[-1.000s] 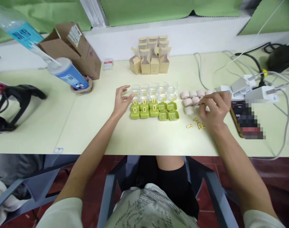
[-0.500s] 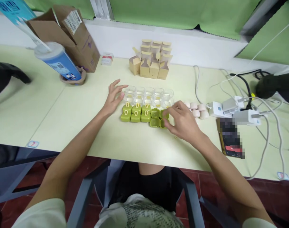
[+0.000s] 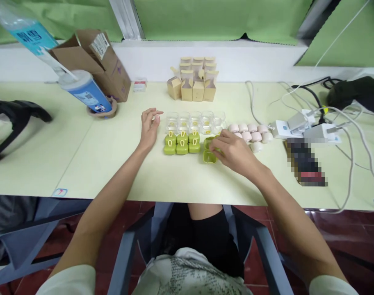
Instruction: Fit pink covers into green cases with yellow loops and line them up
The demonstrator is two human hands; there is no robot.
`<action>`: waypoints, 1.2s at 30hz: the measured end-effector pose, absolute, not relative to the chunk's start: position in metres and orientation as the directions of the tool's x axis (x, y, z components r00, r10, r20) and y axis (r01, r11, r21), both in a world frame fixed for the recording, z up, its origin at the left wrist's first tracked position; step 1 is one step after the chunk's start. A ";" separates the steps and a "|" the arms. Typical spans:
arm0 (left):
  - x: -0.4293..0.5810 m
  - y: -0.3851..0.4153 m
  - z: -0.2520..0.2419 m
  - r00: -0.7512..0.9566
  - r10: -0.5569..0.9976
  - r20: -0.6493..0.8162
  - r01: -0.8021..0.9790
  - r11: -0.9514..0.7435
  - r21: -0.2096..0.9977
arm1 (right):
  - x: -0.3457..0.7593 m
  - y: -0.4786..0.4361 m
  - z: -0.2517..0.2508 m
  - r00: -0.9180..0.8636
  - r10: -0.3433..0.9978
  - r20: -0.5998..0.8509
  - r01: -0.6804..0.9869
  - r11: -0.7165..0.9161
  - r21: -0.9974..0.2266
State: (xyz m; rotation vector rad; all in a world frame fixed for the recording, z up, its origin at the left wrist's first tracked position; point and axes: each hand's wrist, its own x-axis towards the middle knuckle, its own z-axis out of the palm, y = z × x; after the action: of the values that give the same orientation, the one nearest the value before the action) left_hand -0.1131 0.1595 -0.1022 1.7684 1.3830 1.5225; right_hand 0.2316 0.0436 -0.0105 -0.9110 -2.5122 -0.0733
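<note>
Our right hand (image 3: 233,151) rests on the green cases (image 3: 210,150) near the middle of the worktop (image 3: 113,164), fingers curled over the right-hand ones; whether it grips anything, we cannot tell. Our left hand (image 3: 149,130) lies half open and empty, just left of the clear lids (image 3: 194,121). The cases look like light, stiff, smooth plastic, easily nudged, so we judge a pinch across the side walls the best hold. Pink cases (image 3: 251,133) sit just right.

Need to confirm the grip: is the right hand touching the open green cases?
Touching. The head view shows the right hand with fingertips resting on the open green cases, no gap visible; whether it grips anything cannot be told.
</note>
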 end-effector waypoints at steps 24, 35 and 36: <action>-0.064 -0.015 -0.063 0.435 0.628 0.645 0.636 -0.721 0.273 | 0.255 -0.029 -0.026 -0.481 0.808 0.340 0.836 0.540 -0.101; -0.025 -0.044 -0.089 0.316 0.815 0.486 0.820 -0.492 0.292 | 0.308 -0.034 -0.068 -0.521 0.706 0.479 0.800 0.600 -0.015; -0.028 -0.045 -0.086 0.321 0.786 0.529 0.781 -0.535 0.321 | 0.307 -0.033 -0.067 -0.499 0.695 0.518 0.776 0.624 -0.090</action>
State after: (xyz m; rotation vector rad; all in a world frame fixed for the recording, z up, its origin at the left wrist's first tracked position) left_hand -0.0279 -0.0447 -0.0865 2.5471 1.5115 1.0262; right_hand 0.3067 -0.0330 -0.0673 -1.1542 -2.3329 -0.2089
